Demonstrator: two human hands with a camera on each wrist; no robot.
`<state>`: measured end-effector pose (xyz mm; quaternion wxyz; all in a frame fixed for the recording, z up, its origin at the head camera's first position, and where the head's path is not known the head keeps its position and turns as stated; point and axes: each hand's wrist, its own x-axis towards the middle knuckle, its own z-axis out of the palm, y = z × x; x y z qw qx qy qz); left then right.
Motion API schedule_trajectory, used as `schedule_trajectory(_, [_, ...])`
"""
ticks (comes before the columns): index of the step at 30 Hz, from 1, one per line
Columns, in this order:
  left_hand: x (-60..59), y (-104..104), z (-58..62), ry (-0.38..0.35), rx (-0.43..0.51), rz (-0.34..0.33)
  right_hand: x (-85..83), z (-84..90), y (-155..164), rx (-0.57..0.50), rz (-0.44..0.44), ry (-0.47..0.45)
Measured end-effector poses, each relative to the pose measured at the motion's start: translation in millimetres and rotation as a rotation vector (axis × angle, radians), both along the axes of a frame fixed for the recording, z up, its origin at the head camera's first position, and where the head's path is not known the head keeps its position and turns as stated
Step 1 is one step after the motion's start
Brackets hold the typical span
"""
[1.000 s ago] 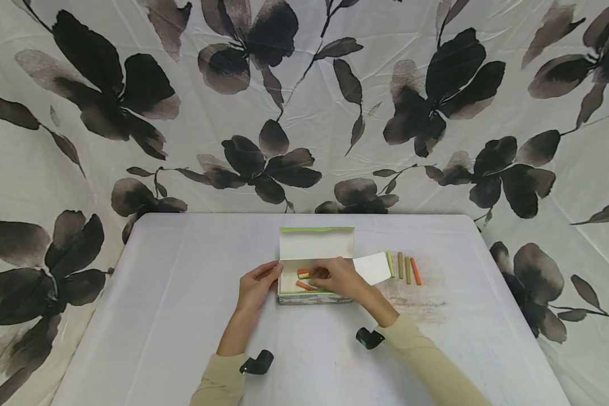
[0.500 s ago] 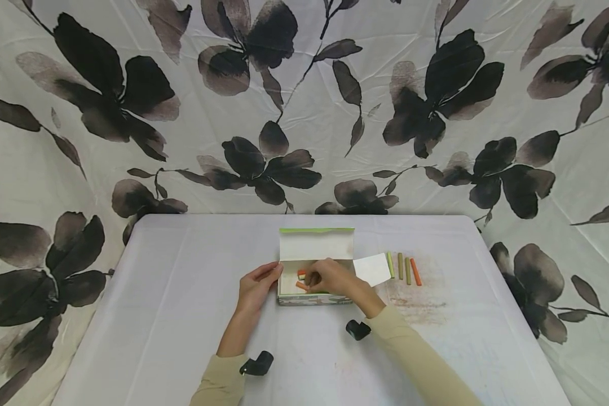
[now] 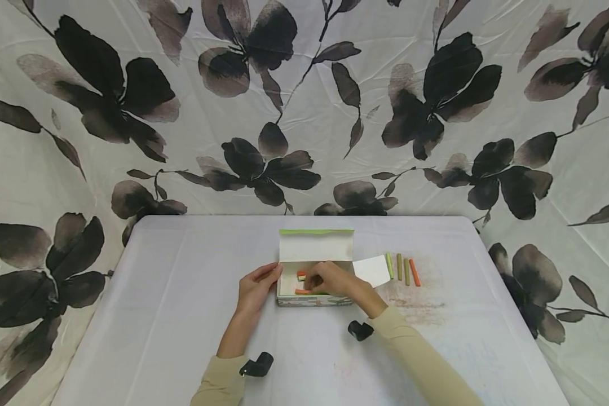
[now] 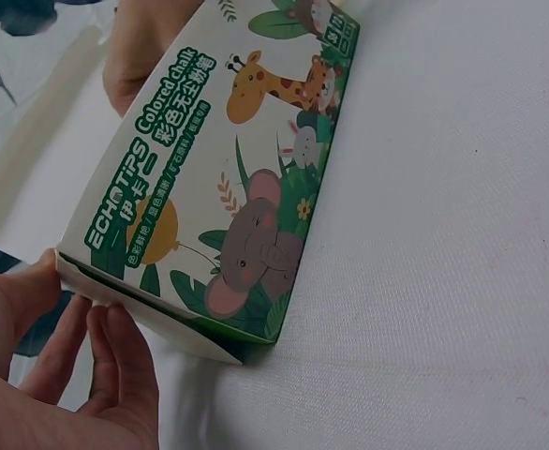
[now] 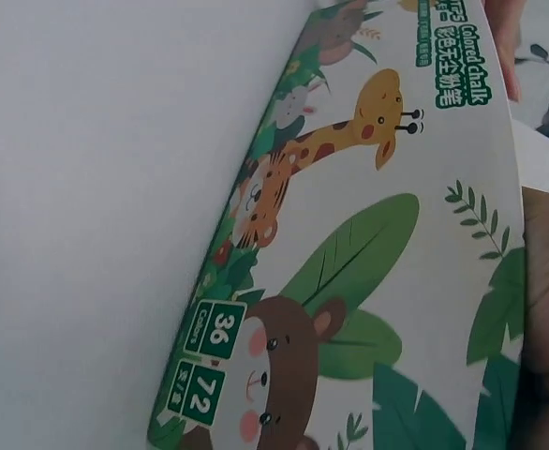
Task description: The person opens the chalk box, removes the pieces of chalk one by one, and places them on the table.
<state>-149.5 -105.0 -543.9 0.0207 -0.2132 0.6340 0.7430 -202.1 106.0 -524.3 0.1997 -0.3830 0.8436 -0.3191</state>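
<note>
An open cardboard box of coloured chalk [image 3: 314, 302] stands on the table with its lid raised at the back. At its left end, my left hand [image 3: 254, 290] holds the corner between thumb and fingers; the left wrist view shows the thumb on the edge of the printed box [image 4: 246, 187]. My right hand [image 3: 335, 280] reaches inside, fingers curled down at an orange chalk stick [image 3: 301, 292] lying along the front wall. The fingertips are partly hidden. Behind that stick lie short orange and yellow chalk ends [image 3: 301, 276]. The right wrist view mostly shows the box front [image 5: 349, 234].
Right of the box's white side flap [image 3: 373, 271], several chalk sticks stand in a row on the cloth: a green stick [image 3: 389, 266], olive ones [image 3: 407, 272] and an orange one [image 3: 414, 272]. Brownish chalk smears [image 3: 418, 306] mark the white tablecloth [image 3: 193, 265]. A floral curtain hangs behind.
My right hand has shifted slightly left and down inside the box. The orange stick there has turned from slanted to lying along the front wall. My left hand stays put.
</note>
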Motion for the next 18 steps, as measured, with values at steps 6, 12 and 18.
schedule_trajectory(6, [0.7, 1, 0.6, 0.021, 0.014, 0.001, 3.2, 3.4, 11, -0.079, 0.001, 0.013])
schedule_trajectory(12, [1.2, 0, 2.0, 0.008, 0.009, -0.005, 6.2, 13.6, 27, -0.127, -0.020, -0.009])
schedule_trajectory(18, [1.3, 0, 2.8, 0.010, 0.011, -0.023, 6.0, 28.0, 44, -0.272, -0.081, -0.033])
